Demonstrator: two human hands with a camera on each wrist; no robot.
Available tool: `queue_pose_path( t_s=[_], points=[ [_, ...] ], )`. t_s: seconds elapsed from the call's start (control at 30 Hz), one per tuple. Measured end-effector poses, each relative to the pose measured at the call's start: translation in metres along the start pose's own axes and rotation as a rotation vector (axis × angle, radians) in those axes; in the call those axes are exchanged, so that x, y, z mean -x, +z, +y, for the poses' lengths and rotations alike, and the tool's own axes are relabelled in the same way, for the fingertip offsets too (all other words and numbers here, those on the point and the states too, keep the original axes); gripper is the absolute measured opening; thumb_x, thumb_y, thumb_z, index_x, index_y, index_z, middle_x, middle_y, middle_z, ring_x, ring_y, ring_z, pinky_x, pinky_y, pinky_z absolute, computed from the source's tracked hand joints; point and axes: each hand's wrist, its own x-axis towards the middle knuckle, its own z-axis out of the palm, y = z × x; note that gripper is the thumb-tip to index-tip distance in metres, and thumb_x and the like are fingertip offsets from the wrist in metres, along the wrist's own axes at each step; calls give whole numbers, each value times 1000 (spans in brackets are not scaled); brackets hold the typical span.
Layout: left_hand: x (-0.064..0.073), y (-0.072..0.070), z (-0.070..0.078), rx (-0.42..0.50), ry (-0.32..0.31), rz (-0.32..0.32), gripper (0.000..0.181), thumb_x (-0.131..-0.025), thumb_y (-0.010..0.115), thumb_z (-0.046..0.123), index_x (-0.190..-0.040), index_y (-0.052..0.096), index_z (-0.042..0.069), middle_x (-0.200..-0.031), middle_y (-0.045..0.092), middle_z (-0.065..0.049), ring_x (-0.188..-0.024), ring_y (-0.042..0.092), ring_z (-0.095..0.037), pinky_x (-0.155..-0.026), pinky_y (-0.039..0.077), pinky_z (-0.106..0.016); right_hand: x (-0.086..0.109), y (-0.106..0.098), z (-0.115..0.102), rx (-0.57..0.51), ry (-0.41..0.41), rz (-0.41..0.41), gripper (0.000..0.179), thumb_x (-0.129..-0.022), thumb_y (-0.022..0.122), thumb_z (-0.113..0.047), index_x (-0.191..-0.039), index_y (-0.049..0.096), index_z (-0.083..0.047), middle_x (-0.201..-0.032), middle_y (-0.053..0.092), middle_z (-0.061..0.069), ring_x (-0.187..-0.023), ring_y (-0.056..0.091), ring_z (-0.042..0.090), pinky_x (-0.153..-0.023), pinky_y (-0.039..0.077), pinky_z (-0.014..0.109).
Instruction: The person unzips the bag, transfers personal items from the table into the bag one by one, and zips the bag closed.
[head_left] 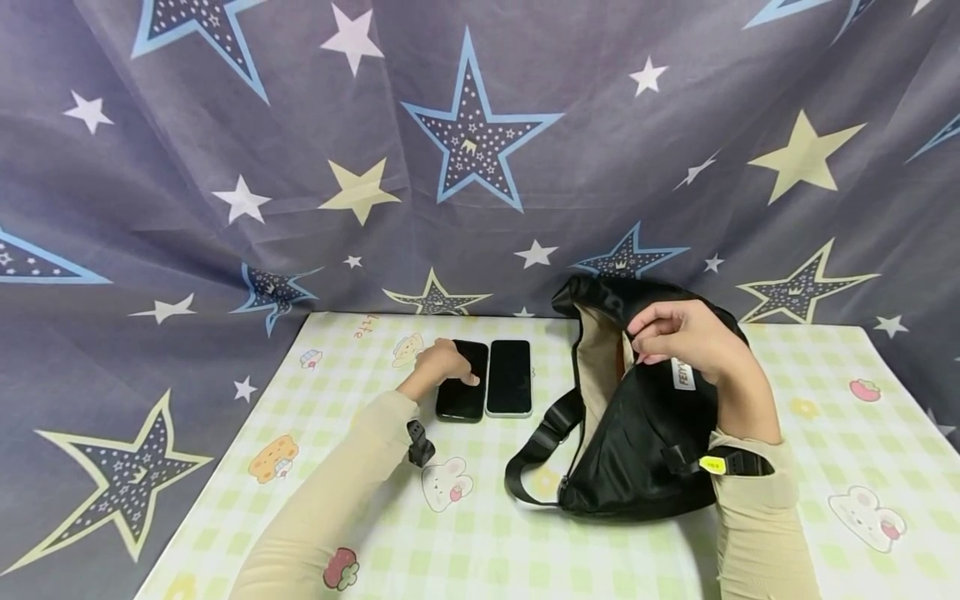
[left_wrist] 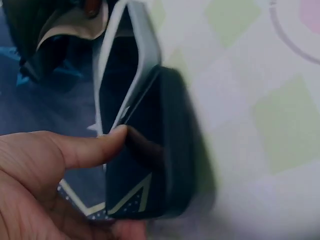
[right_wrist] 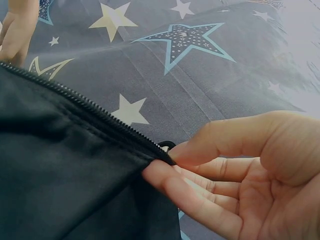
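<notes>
Two dark-screened smartphones lie side by side on the table. My left hand [head_left: 444,364] grips the left one, a phone in a black case [head_left: 461,403], from its left side. In the left wrist view the thumb [left_wrist: 95,150] lies on its screen, and fingertips show at the phone's near end. The other phone [head_left: 509,377] has a pale edge and sits right beside it. My right hand [head_left: 686,337] pinches the zippered edge of a black bag [head_left: 637,450]. The bag gapes on its left, showing a beige lining [head_left: 597,350] and something brown inside, mostly hidden.
A black strap with a buckle [head_left: 561,418] loops out from the bag's left side onto the table. Green-and-white checked cloth with cartoon prints covers the table [head_left: 525,550]. Behind it hangs a grey star-patterned curtain [head_left: 585,183].
</notes>
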Motion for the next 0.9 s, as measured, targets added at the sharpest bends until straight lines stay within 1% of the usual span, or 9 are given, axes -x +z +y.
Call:
queue_pose_path(
  t_s=[0.07, 0.1, 0.2, 0.27, 0.37, 0.5, 0.6, 0.67, 0.9],
  points=[
    [-4, -9, -5, 58, 28, -44, 84, -85, 82, 29, -146, 41, -10, -128, 56, -21, -92, 61, -30, -86, 55, -38, -1, 0, 1, 1, 1, 0, 28, -90, 65, 5, -114, 58, 20, -82, 73, -1, -75, 71, 10, -72, 63, 31],
    [-6, -13, -8, 96, 38, -72, 79, -86, 81, 26, -144, 43, -10, -116, 57, -18, -79, 57, -25, -77, 55, -35, -1, 0, 1, 2, 3, 1, 28, -90, 65, 5, -114, 58, 19, -82, 73, -1, -75, 71, 10, -72, 63, 31],
    [-10, -28, -15, 268, 34, -170, 64, -88, 78, 14, -140, 47, -9, -99, 49, -8, -68, 49, -16, -69, 54, -28, -2, -1, 2, 1, 2, 6, 28, -90, 65, 6, -114, 58, 19, -82, 73, -2, -74, 71, 10, -72, 63, 31],
    [-12, -36, -19, 360, 22, -243, 53, -91, 74, 9, -135, 50, -6, -96, 49, -6, -73, 53, -16, -75, 58, -28, -2, -1, 3, 0, 1, 7, 28, -90, 65, 6, -114, 58, 19, -82, 73, -2, -74, 71, 10, -72, 63, 31],
    [-16, -41, -27, 441, 32, -331, 30, -93, 69, 3, -120, 56, -2, -100, 59, -7, -81, 61, -18, -90, 61, -35, -2, -1, 4, -4, -1, 7, 28, -91, 65, 6, -114, 58, 19, -81, 73, -3, -74, 71, 10, -71, 63, 30],
    [-24, -41, -39, 512, 96, -392, 27, -95, 65, 0, -118, 52, 1, -96, 67, -8, -76, 66, -18, -86, 62, -35, -2, -1, 4, -5, -3, 6, 27, -91, 65, 7, -113, 58, 20, -81, 73, -4, -74, 70, 10, -71, 63, 30],
    [-28, -40, -47, 581, 146, -401, 35, -96, 64, 0, -127, 49, -2, -95, 67, -6, -75, 68, -16, -79, 63, -32, -2, -1, 4, -5, -6, 2, 27, -91, 64, 7, -113, 58, 21, -80, 72, -4, -74, 70, 10, -71, 63, 30],
    [-30, -38, -51, 611, 176, -397, 36, -97, 64, 0, -130, 49, -4, -98, 67, -6, -80, 70, -16, -81, 63, -32, -3, -1, 4, -5, -7, -3, 27, -91, 64, 8, -113, 57, 21, -80, 72, -4, -73, 70, 10, -71, 63, 30],
    [-34, -31, -60, 686, 224, -376, 51, -97, 65, 2, -141, 41, -6, -126, 62, -21, -105, 70, -30, -89, 62, -37, -4, 0, 5, 2, -6, 3, 27, -90, 65, 8, -113, 58, 20, -81, 72, -4, -74, 70, 9, -70, 63, 29]
  ],
)
